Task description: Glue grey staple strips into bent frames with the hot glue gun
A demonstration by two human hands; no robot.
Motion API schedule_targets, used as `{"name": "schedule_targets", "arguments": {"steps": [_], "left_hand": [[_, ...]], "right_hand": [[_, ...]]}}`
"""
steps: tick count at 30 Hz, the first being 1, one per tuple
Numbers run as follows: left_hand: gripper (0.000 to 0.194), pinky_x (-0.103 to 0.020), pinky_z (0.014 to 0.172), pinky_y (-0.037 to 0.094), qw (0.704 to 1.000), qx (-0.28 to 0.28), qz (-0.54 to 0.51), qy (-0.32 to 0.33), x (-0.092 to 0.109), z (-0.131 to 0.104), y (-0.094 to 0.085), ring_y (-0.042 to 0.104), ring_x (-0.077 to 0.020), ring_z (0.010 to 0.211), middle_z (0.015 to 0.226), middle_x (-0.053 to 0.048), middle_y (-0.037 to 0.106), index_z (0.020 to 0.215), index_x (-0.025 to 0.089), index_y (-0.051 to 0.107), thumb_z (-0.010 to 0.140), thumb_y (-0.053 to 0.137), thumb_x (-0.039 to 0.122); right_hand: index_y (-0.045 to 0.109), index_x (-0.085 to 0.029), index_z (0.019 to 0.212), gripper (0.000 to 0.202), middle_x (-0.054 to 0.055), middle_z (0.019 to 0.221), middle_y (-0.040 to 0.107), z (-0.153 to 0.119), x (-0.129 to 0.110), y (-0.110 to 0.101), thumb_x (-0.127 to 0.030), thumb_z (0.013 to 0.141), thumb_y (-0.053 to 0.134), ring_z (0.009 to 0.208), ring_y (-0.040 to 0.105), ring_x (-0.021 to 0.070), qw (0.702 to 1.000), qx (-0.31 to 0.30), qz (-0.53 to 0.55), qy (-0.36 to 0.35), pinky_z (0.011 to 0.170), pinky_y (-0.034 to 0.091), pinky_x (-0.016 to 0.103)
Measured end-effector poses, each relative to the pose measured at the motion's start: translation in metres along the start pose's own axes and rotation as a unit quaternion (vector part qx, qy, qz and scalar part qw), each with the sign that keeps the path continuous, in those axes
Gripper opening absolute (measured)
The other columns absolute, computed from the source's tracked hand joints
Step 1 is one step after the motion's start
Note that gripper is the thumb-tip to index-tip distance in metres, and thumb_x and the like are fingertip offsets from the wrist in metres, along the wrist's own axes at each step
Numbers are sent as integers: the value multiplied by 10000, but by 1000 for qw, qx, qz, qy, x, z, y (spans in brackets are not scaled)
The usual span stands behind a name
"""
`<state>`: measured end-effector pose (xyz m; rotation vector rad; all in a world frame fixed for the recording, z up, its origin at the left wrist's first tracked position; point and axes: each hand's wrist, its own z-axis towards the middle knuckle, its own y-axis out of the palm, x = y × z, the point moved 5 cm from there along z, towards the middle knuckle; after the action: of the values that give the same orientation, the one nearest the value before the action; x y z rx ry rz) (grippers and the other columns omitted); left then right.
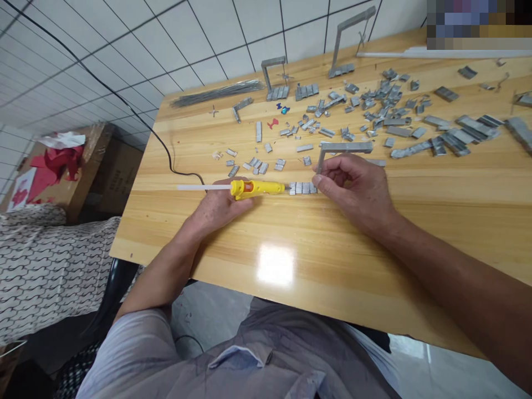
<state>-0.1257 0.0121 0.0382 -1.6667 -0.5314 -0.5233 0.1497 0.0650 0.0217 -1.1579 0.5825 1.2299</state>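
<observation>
My left hand point(222, 204) is wrapped round a yellow hot glue gun point(261, 188), which lies level with a white glue stick point(203, 187) sticking out of its back. The gun's nozzle points right and meets, or nearly meets, a short row of grey block pieces point(302, 188) on the table. With thumb and fingers my right hand point(353, 185) pinches the upright of a grey L-shaped bracket point(347, 147) at the right end of that row. The bracket's arm reaches right above my knuckles. My fingers hide the bracket's foot.
Many loose grey pieces point(386, 94) are scattered over the right and back of the wooden table point(233, 249). Two finished-looking bracket stands point(276, 91) and thin wires point(220, 93) lie by the tiled wall. A black cord point(162, 144) runs to the glue gun. Cardboard boxes point(112, 177) stand left.
</observation>
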Motion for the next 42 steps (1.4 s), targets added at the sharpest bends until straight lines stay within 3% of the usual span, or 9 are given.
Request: {"name": "schedule_targets", "arguments": {"steps": [17,26,37,42], "left_hand": [[194,-270,640,466,999,-11,-4,34,2,0,1,604,-183,734,828,-18,676,947,185,653,835,650,343],[96,-271,625,411,998,-9,-6,63,17,-2,-1,510,-147,668,747,18,583,841,209,568,800,629,272],[122,-287,634,448,1000,-12,-13,24,15,-3,-1,540,-176,700,741,0,592,825,221,573,791,632,322],[166,-288,651,463,1000,-10,-14,18,9,-2,0,583,-185,737,805,-12,646,910,204,631,820,637,343]], "right_hand": [[685,-253,810,70,6,775,718,1,-3,0,-252,851,742,696,642,193,1000,-3,-5,-2,616,474,345],[688,-250,819,69,10,771,714,0,-1,1,-267,854,745,692,634,189,1000,-7,-4,6,601,467,339],[686,-272,811,75,12,775,714,0,-2,0,-287,854,746,706,642,204,1000,-8,-10,8,578,471,346],[683,-268,809,77,14,783,715,0,-2,0,-283,858,740,709,647,207,1000,-9,-7,11,598,476,354]]}}
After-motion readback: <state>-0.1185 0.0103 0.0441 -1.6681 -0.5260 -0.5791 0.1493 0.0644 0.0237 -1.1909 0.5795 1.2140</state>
